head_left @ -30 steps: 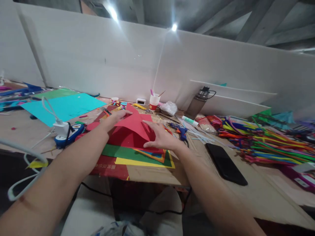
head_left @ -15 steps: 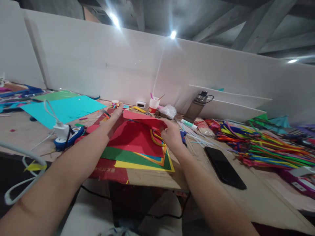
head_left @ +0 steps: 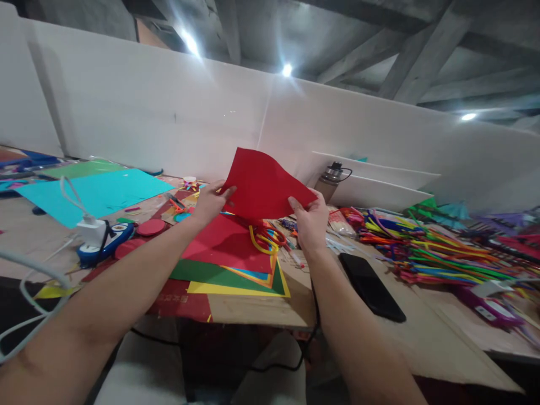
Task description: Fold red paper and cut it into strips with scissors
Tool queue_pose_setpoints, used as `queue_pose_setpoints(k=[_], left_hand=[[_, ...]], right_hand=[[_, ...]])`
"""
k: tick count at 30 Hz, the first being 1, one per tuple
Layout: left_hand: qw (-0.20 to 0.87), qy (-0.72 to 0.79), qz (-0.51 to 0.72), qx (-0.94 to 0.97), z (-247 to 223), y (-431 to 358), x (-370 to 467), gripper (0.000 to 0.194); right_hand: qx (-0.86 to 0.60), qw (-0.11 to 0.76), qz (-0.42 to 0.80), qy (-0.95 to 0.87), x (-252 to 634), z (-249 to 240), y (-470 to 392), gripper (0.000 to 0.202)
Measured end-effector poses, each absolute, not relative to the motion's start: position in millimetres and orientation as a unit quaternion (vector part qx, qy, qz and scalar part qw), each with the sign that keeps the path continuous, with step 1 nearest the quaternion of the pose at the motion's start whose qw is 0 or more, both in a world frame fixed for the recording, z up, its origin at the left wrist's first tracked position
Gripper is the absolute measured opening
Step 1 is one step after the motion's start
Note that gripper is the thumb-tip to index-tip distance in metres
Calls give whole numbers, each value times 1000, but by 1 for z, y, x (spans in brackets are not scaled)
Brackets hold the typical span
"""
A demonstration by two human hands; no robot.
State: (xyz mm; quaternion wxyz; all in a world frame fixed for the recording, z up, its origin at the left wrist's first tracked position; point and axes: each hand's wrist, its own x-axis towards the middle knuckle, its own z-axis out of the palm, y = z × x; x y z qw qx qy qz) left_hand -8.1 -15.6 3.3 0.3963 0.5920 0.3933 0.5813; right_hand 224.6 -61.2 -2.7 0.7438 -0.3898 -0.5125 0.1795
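A red paper sheet (head_left: 265, 183) is held up above the table, its top edge curved. My left hand (head_left: 213, 201) pinches its left side, and my right hand (head_left: 311, 216) pinches its lower right corner. Beneath it lies a stack of coloured sheets, a red one (head_left: 232, 244) on top, with a green sheet (head_left: 215, 274) and a yellow sheet (head_left: 240, 290) showing at the front. Yellow and red pipe cleaners (head_left: 264, 243) rest on the stack's right part.
On the right are a black phone (head_left: 371, 287) and a heap of colourful pipe cleaners (head_left: 442, 253). A dark bottle (head_left: 329, 183) stands behind. At left are a blue power strip (head_left: 105, 244), red discs (head_left: 151, 227) and a cyan sheet (head_left: 101, 194).
The red sheet has been raised and tilted up, so its face now shows. Both hands hold it higher and a bit farther apart. The view has shifted slightly.
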Motion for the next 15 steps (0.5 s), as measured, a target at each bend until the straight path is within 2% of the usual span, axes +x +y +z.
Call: queue_pose_setpoints(k=[2, 6, 10, 13, 15], left_hand=[[358, 398, 594, 600, 6, -17, -9, 29], [352, 342, 614, 619, 8, -17, -15, 33], [307, 290, 637, 644, 5, -14, -20, 22], [320, 252, 647, 644, -1, -7, -24, 20], [333, 269, 623, 655, -6, 3, -31, 21]], right_hand=[[-346, 755, 242, -501, 223, -6, -57, 40], [-338, 713, 332, -516, 219, -12, -54, 29], [-392, 682, 275, -552, 224, -12, -55, 27], [-421, 667, 209, -577, 228, -14, -51, 27], [-426, 658, 229, -578, 226, -22, -46, 26]])
